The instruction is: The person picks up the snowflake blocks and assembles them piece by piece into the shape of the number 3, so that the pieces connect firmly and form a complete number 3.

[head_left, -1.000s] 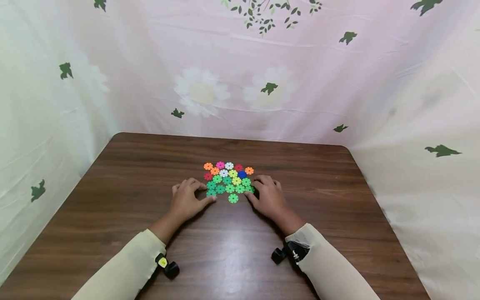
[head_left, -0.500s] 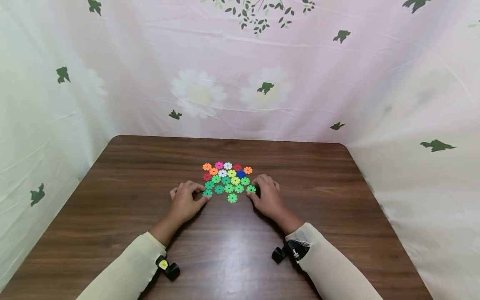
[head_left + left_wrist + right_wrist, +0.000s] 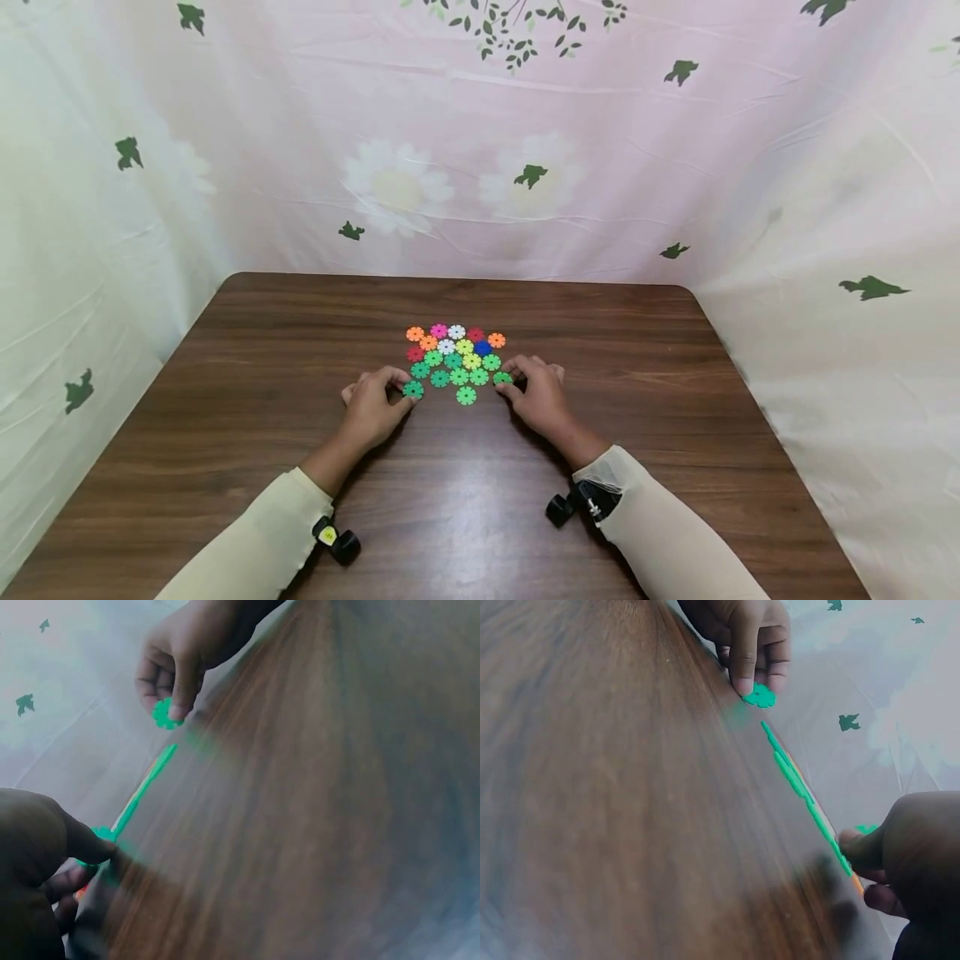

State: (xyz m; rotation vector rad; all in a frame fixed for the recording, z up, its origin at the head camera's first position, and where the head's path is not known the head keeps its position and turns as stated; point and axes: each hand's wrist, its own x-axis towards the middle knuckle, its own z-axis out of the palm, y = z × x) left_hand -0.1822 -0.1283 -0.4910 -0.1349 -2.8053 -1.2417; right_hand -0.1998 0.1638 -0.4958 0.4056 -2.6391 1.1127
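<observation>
Toothed plastic discs, like snowflake building discs, form a close cluster on the wooden table. In the head view my left hand (image 3: pixel 375 408) pinches a dark green disc (image 3: pixel 413 389) at the cluster's lower left corner, between thumb and fingers. Opposite, my right hand (image 3: pixel 538 400) pinches a lighter green disc (image 3: pixel 502 378) by its edge at the lower right. The left wrist view shows the right hand's disc (image 3: pixel 166 714) tilted up off the table. From the right wrist, the left hand's disc (image 3: pixel 760 696) also appears raised. A bright green disc (image 3: pixel 467 396) lies alone in front, between the hands.
Orange discs (image 3: pixel 415 333), a pink disc (image 3: pixel 439 331), a blue disc (image 3: pixel 483 348) and several white, red, yellow and green ones lie behind the hands. A patterned cloth (image 3: pixel 480 217) hangs beyond the brown table (image 3: pixel 465 517). Black wrist cameras (image 3: pixel 345 547) sit on both sleeves.
My left hand has drawn its green disc slightly left and toward me, away from its neighbours. The right hand's disc has shifted slightly outward from the cluster. The other discs stay put.
</observation>
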